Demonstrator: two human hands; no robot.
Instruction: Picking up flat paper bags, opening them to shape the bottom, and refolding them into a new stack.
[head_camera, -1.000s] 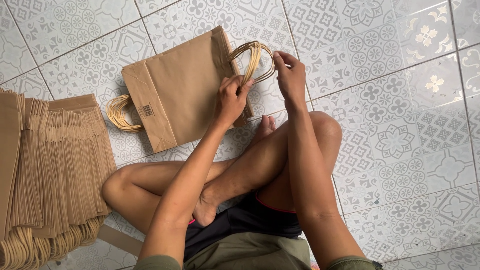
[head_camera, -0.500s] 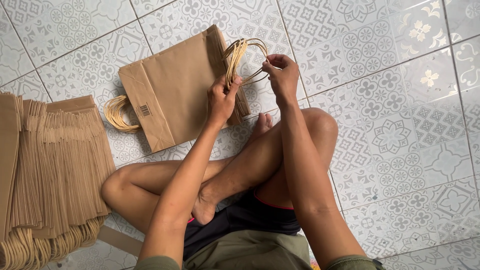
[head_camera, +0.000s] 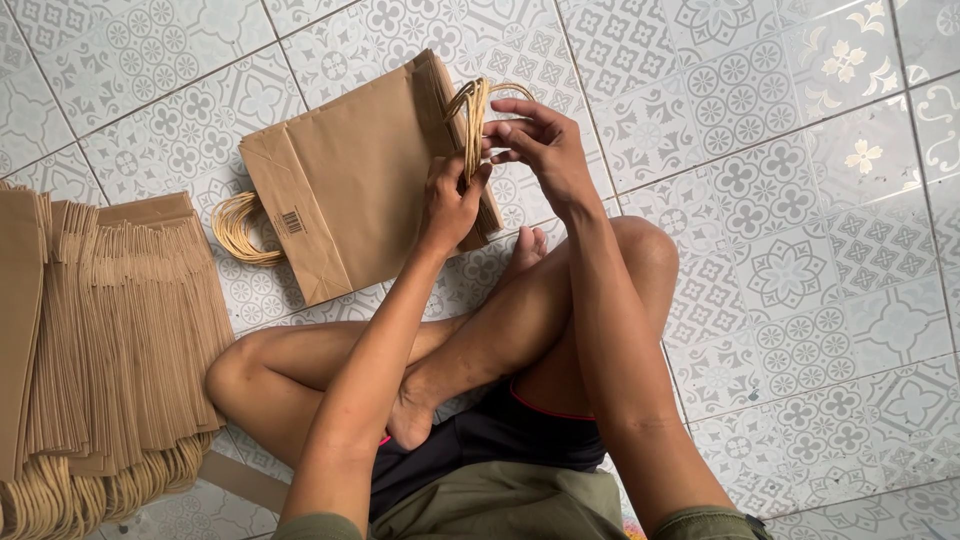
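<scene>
Upper centre of frame: small pile of flat brown paper bags (head_camera: 350, 180) on the tiled floor (head_camera: 780, 200). Left hand (head_camera: 452, 205) closed around the bunched twine handles (head_camera: 470, 115) at the pile's right edge; right hand (head_camera: 535, 140) half-open, fingers touching the same loops. Step judged: gathering handles. Next calls for even alignment. Large bag stack (head_camera: 110, 330) at left.

view: head, worn by the seated person | facing: steeply down over crossed legs to the tiled floor (head_camera: 780, 200) | range: close, arm's reach of both hands | edges: bag stack (head_camera: 110, 320) cut at left | shared views: single camera only
</scene>
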